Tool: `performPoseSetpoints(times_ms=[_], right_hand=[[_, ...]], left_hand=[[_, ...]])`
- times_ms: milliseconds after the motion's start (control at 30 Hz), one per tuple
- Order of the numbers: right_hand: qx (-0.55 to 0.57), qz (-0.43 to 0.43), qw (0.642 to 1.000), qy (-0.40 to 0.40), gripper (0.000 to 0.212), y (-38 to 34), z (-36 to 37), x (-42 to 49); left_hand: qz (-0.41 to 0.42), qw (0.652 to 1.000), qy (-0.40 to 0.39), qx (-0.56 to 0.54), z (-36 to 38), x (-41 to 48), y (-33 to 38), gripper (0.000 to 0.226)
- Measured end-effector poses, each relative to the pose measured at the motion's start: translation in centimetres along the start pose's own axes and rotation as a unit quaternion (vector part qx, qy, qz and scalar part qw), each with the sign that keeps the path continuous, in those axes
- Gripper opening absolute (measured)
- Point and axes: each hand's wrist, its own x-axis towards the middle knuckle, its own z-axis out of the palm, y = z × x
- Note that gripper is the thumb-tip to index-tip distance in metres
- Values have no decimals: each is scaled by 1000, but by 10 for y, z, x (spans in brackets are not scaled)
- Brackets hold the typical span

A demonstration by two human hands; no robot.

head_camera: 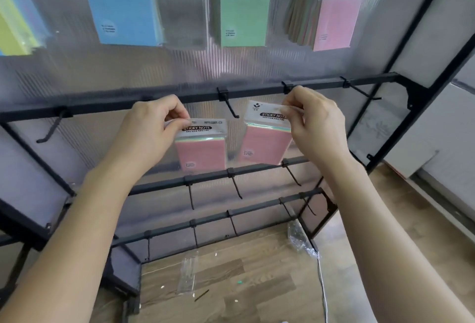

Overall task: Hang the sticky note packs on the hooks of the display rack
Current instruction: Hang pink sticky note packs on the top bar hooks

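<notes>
Both hands are up at the second black metal rail (180, 98) of the black metal display rack (417, 96), each carrying one pack. The right hand (317, 122) pinches the white header card of the right pink sticky note pack (264, 142), a block of pastel sheets in a clear plastic sleeve. Thumb and fingertips are closed on the card's top right corner, and the pack hangs below the grip, its long axis close to upright, slightly tilted. That header sits just below and left of the black clip-on hook bracket (287, 86) on the rail. The prong there is hidden behind the hand, so I cannot tell whether the card has met it. The left hand (151, 129) likewise pinches the top left corner of the left pink sticky note pack (201, 153), the same kind, held lower and upright with its header under the rail. A bare black wire hook (231, 106) juts out between the two packs, up and to the right of the left one. To my eye the right pack is the nearer to being hung and wants only a small lift and push onto its prong. On the row above, a blue pack (123, 9) and a green pack (241, 14) hang already.
</notes>
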Motion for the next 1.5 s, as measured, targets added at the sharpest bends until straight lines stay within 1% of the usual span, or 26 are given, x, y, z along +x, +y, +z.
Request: performPoseSetpoints(times_ms=[133,267,500,700,933,1267,1400,1500], right_hand=[[25,-40,999,-7,5,44,-11,30],[45,-98,994,-5,5,82,-27,63],[69,-167,984,-2,5,123,-53,104],[84,-163,983,12,6,132,-78,142],[112,-131,985,27,7,116,-96,178],[99,-104,989,26,10,107,-96,201],[74,-97,993,8,10,109,-89,207],[75,-91,993,21,8,110,-81,213]], left_hand=[[-30,999,31,10,24,17,31,14],[-60,996,59,29,44,32,65,14],[-66,991,99,65,63,54,116,12],[-50,988,116,92,66,72,145,8],[-40,986,130,95,62,88,151,3],[-28,984,155,85,59,107,149,4],[-12,986,158,60,61,115,149,8],[2,988,150,34,63,120,150,12]])
